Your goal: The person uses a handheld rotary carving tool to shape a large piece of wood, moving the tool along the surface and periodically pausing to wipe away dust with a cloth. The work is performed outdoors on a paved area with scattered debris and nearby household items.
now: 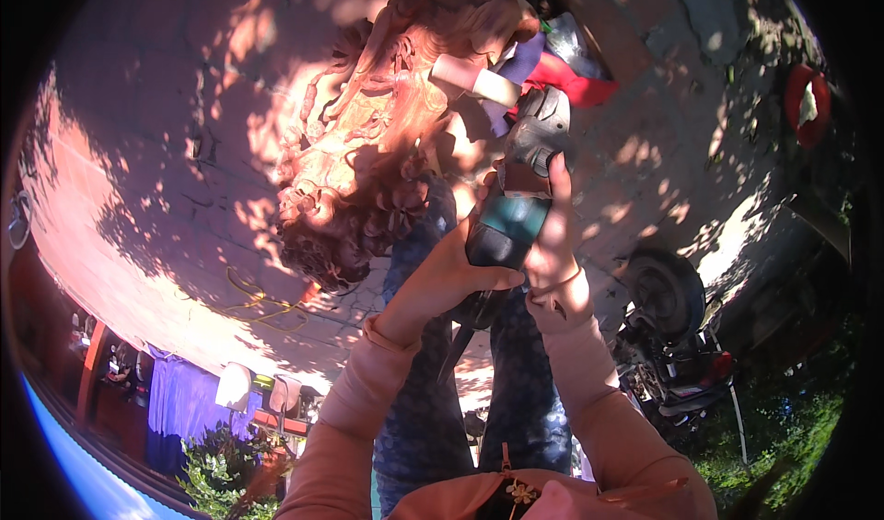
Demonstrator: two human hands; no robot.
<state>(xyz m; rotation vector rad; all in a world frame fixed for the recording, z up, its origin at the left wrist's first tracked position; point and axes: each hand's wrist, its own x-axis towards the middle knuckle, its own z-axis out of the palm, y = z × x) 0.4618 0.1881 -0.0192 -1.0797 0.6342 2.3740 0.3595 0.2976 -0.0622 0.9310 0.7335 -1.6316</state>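
Observation:
A black and green hand-held device point(511, 218), which looks like a power tool, is held between my two hands above my knees. My left hand point(453, 267) wraps around its near left side, with the thumb across the black end. On the opposite side, my right hand point(551, 235) grips it with the thumb pointing away from me. Just beyond my fingers are a brown block-like part point(528, 179) and a grey ridged piece point(541, 122); whether they join the device I cannot tell. A large carved wooden sculpture point(396, 106) with flower shapes lies ahead and left.
Beside the sculpture lie a pale cylinder point(474, 80), red cloth point(573, 80) and clear plastic point(571, 46). A parked motorbike point(677, 354) stands at right, and a red round object point(808, 106) farther out. A yellow cord point(262, 304) lies on the paved ground at left.

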